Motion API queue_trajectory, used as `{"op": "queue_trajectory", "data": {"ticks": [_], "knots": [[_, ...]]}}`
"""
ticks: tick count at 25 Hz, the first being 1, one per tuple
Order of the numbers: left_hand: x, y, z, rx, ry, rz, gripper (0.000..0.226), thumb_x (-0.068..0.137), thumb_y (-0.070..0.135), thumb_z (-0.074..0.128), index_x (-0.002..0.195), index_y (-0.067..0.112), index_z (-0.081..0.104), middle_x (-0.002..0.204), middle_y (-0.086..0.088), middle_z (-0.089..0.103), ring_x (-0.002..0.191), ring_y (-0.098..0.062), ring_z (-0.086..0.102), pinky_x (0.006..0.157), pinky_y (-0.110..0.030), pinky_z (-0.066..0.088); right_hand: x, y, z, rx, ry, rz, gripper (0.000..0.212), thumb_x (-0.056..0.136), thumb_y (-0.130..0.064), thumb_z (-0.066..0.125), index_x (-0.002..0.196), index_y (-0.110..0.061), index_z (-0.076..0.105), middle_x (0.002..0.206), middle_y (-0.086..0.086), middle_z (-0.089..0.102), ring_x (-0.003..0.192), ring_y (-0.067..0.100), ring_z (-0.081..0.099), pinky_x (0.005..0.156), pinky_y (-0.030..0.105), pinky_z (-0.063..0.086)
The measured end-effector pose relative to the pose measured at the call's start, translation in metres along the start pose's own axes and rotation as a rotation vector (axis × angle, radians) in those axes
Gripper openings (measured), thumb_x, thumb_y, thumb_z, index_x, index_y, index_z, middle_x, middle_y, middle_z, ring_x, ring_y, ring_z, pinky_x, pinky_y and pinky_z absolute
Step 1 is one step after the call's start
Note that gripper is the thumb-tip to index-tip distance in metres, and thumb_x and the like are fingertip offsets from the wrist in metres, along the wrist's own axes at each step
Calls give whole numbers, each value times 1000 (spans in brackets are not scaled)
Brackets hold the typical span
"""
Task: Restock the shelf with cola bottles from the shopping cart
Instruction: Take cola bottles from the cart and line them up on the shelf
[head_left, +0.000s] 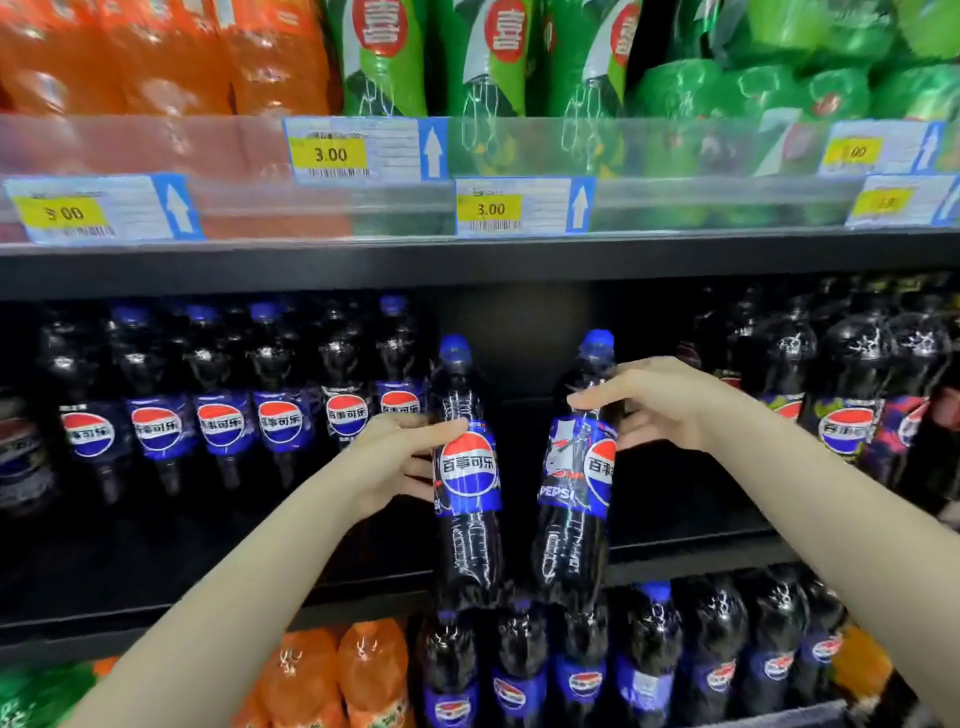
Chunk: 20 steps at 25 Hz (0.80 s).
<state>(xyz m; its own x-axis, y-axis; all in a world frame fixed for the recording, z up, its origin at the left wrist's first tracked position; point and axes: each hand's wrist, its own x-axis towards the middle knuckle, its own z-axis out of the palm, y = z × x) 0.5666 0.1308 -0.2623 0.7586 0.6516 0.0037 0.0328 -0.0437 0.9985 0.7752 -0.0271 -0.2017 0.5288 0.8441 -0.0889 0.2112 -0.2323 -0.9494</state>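
Supermarket shelving fills the view: orange soda and green bottles on top, a dark middle shelf (467, 577) w/ cola rows at 9 and 3 o'clock and an open gap in the centre. Left hand (395, 462) has its grip wrapped round the label of the left cola bottle (465, 478); right hand (654, 402) has its grip closed on the shoulder of the right cola bottle (579, 467). Both bottles stand roughly upright in front of the gap, bases low near the shelf's front edge, tilted slightly toward each other; whether they touch the shelf can't be told. Cart not in view.

Risks, as I judge: bases could catch the shelf lip going in and tip; the right bottle, held high up, could swing and knock the neighbours at 3 o'clock; caps look close under the upper shelf, so lifting too much may bump it.

Writing: labels read 百事可乐 and "PEPSI"; the yellow price tags (331, 154) read 3.00, w/ white up-arrows on blue
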Motion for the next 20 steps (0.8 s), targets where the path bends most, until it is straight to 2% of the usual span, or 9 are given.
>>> {"op": "queue_trajectory", "data": {"ticks": [5, 7, 9, 10, 12, 15, 18, 20], "knots": [[48, 17, -6, 37, 26, 99, 31, 67, 29, 74, 93, 12, 70, 82, -7, 74, 64, -18, 70, 55, -32, 58, 42, -19, -2, 32, 148, -112, 41, 61, -6, 85, 99, -6, 68, 81, 10, 72, 60, 21, 71, 58, 33, 59], [66, 21, -4, 39, 48, 138, 27, 72, 21, 75, 97, 13, 68, 84, -7, 74, 64, -17, 70, 52, -28, 56, 59, -21, 1, 11, 234, -158, 41, 58, -7, 87, 95, -8, 69, 82, 9, 72, 65, 21, 70, 62, 36, 60], [81, 18, -2, 54, 72, 178, 26, 78, 12, 73, 103, 13, 66, 87, -8, 75, 72, -18, 71, 57, -28, 58, 74, -18, 6, -77, 325, -205, 37, 53, -14, 90, 83, -15, 67, 85, 9, 73, 74, 21, 71, 70, 40, 60], [89, 16, 0, 61, 73, 197, 29, 79, 9, 72, 106, 12, 64, 91, -9, 75, 78, -19, 72, 61, -30, 59, 81, -15, 9, -130, 364, -231, 38, 52, -18, 91, 79, -18, 66, 87, 7, 73, 78, 19, 71, 74, 38, 59], [102, 9, 2, 78, 77, 234, 36, 78, 4, 72, 112, 10, 62, 98, -12, 73, 87, -21, 71, 67, -31, 59, 89, -10, 14, -252, 415, -288, 43, 54, -24, 91, 89, -20, 67, 90, 0, 70, 82, 12, 65, 74, 23, 51], [114, -2, 8, 83, 103, 261, 42, 77, -2, 72, 116, 8, 60, 104, -14, 71, 93, -24, 69, 75, -35, 59, 94, -4, 21, -352, 444, -349, 56, 60, -25, 88, 111, -15, 65, 96, 0, 67, 79, 7, 53, 53, 3, 35], [124, -8, 10, 80, 104, 267, 45, 77, -4, 70, 119, 5, 58, 107, -16, 69, 96, -26, 68, 85, -42, 56, 98, 1, 26, -325, 445, -373, 57, 63, -20, 87, 114, -13, 62, 96, -1, 65, 74, 5, 50, 43, -5, 31], [128, -9, 9, 93, 81, 271, 42, 78, -4, 69, 117, 7, 58, 109, -17, 69, 98, -28, 67, 88, -45, 54, 100, 3, 31, -351, 451, -386, 56, 65, -21, 86, 114, -14, 60, 96, -2, 65, 81, 8, 58, 49, -2, 36]]}}
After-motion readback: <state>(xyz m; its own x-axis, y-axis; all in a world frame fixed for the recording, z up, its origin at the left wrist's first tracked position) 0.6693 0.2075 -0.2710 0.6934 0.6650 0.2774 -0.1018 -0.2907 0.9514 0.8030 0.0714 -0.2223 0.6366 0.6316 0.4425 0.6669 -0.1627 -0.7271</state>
